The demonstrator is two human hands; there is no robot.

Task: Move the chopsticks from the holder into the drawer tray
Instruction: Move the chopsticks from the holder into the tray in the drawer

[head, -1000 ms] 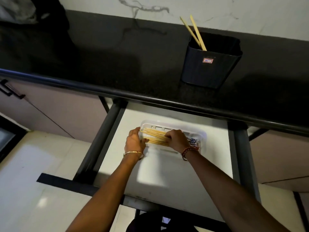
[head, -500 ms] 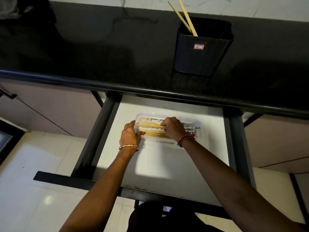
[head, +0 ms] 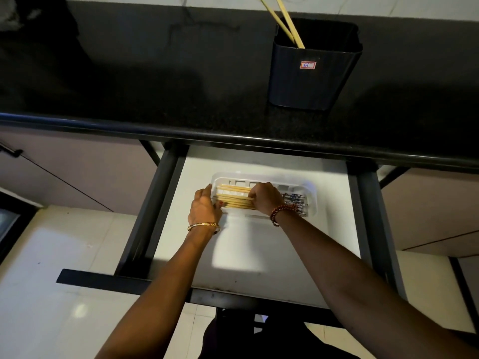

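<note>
Below the dark desk (head: pixel 155 81), the tray (head: pixel 309 200) lay in the drawer (head: pixel 259 244); chopsticks (head: pixel 234 202) lay crosswise, right hand (head: pixel 264 198) curled over them, left hand (head: pixel 204 206) touching their ends. Two remaining chopsticks (head: pixel 285 19) stood in the holder (head: pixel 311 73), beyond the tray, nearer the right hand.

We see a black speckled worktop (head: pixel 155 81) with a rounded front edge. On it, toward the right, stands a dark, squarish holder (head: pixel 311 81) with a small red-bordered label on its front. Below the worktop an open drawer (head: pixel 259 255) shows a white floor between dark side rails, and on that floor, toward the back, lies a clear plastic tray (head: pixel 309 189).
</note>
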